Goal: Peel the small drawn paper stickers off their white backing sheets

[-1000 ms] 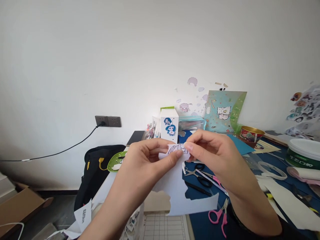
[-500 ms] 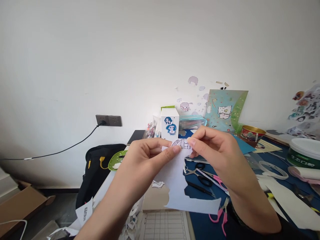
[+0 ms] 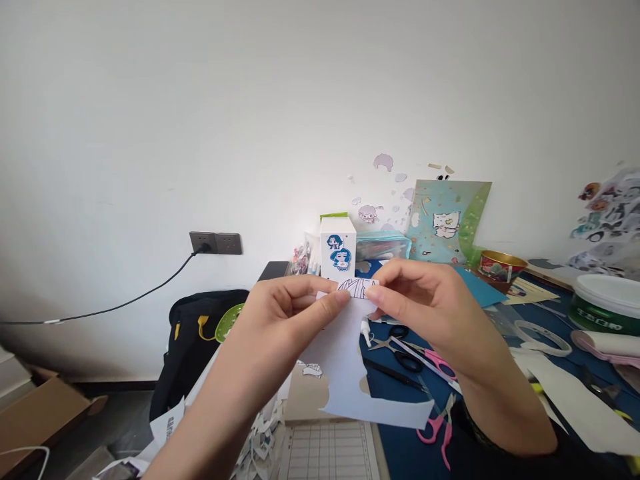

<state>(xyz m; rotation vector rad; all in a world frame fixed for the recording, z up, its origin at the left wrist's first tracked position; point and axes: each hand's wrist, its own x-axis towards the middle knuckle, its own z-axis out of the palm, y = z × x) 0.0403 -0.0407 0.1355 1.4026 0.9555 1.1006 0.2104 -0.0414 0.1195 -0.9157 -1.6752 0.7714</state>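
Between my hands is a small paper cutout (image 3: 354, 289) with black line drawing, held up in front of the white box. My left hand (image 3: 290, 313) pinches its left side between thumb and fingers. The right edge of it is pinched by my right hand (image 3: 420, 297). A larger sheet of white paper (image 3: 345, 373) with a ragged cut edge hangs just below the cutout; its top is hidden behind my hands, so I cannot tell whether the two are joined. Another small drawn cutout (image 3: 313, 370) lies on the beige surface underneath.
Pink-handled scissors (image 3: 435, 427), black scissors (image 3: 407, 357) and tweezers (image 3: 395, 373) lie on the blue mat at right. A white box with stickers (image 3: 350, 230) stands behind. A white-lidded tub (image 3: 607, 303) is at far right. Paper scraps (image 3: 257, 433) pile up at front left.
The fingers of my right hand have slid a little left along the cutout's edge, and more of its drawing shows. The hanging sheet has shifted slightly left.
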